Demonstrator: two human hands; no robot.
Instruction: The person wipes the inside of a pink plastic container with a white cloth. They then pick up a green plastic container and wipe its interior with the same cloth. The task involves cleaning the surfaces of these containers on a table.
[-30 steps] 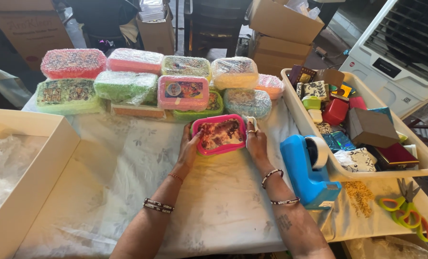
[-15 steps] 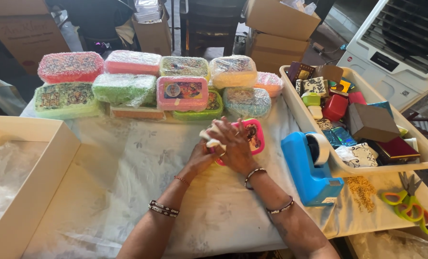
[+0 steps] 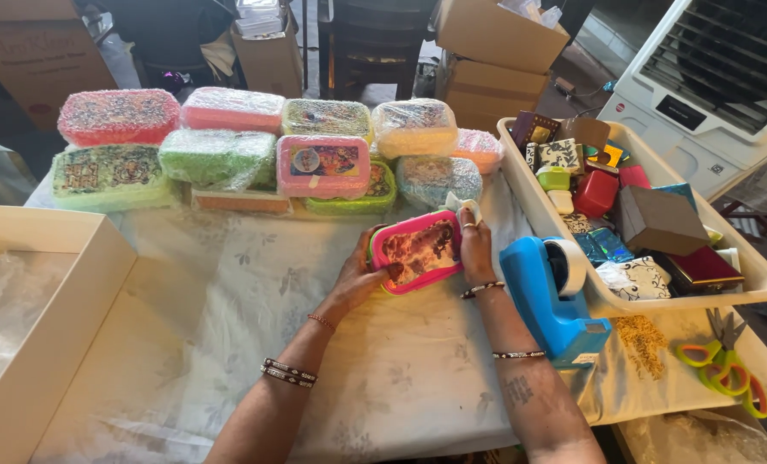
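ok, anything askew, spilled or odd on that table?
Mostly tidy. One oddity: a loose scatter of yellowish shreds lies on the tablecloth between the blue tape dispenser and the scissors, as if spilled. The pink lunch box sits tilted between the left hand and right hand.

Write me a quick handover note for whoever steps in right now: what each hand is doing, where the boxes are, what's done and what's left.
Left hand: grips the left edge of the pink lunch box, which lies on the white tablecloth.
Right hand: rests on the box's right edge, with a small white wad at its fingertips.
Done: a row of bubble-wrapped boxes is stacked at the back of the table.
Left: the pink lunch box in hand is bare, and so is another pink box in the stack.
Nearby: blue tape dispenser right of the hands, scissors at the far right, open cardboard box on the left.
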